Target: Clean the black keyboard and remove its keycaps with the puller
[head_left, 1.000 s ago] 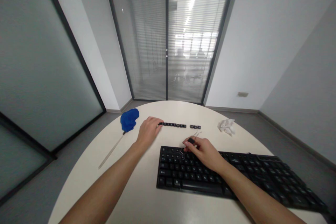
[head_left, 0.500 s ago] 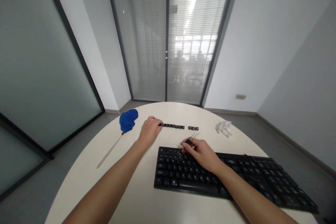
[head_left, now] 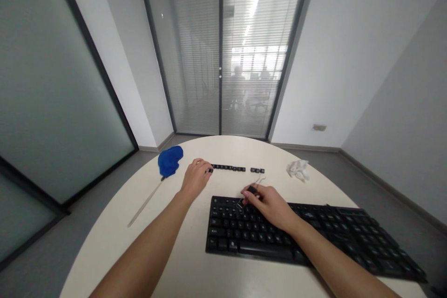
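My left hand [head_left: 196, 178] is closed, with a black keycap [head_left: 209, 170] pinched between its fingertips at the left end of a row of loose keycaps [head_left: 228, 167]. A second, shorter group of keycaps [head_left: 257, 170] lies to the right of that row. My right hand [head_left: 270, 202] is wrapped round a keycap puller [head_left: 251, 189] with a dark handle. Thin wire prongs stick out from the handle, some toward the loose keycaps and some down over the upper left keys. Below that hand lies a black keyboard [head_left: 258, 247], partly covered by my right forearm.
On the left of the round pale table [head_left: 185, 260] lies a blue duster [head_left: 170, 160] with a long thin handle [head_left: 145, 205]. Crumpled white tissue [head_left: 298, 170] rests at the right. Beyond the table stand glass panels with blinds [head_left: 195, 79].
My left hand has shifted slightly left and toward me, and a keycap now shows in its fingertips. My right hand stays almost still with the puller over the keyboard.
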A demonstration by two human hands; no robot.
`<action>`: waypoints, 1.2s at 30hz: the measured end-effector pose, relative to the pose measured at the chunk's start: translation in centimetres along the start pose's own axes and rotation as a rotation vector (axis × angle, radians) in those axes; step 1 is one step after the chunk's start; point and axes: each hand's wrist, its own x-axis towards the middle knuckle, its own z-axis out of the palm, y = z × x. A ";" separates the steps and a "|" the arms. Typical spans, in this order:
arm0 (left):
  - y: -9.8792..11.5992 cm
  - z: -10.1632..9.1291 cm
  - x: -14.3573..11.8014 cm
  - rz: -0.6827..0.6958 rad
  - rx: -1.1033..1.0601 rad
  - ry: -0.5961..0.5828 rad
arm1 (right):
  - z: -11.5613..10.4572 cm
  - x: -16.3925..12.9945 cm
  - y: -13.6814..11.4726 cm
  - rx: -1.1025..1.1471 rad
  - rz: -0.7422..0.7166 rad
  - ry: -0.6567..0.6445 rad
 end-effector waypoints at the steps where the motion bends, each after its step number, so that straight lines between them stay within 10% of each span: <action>1: 0.0 0.0 0.0 -0.007 0.004 0.005 | 0.0 0.0 0.0 0.000 -0.001 -0.003; 36: 0.6 -0.2 -0.2 0.017 0.047 -0.047 | 0.0 0.0 0.3 -0.002 0.000 0.003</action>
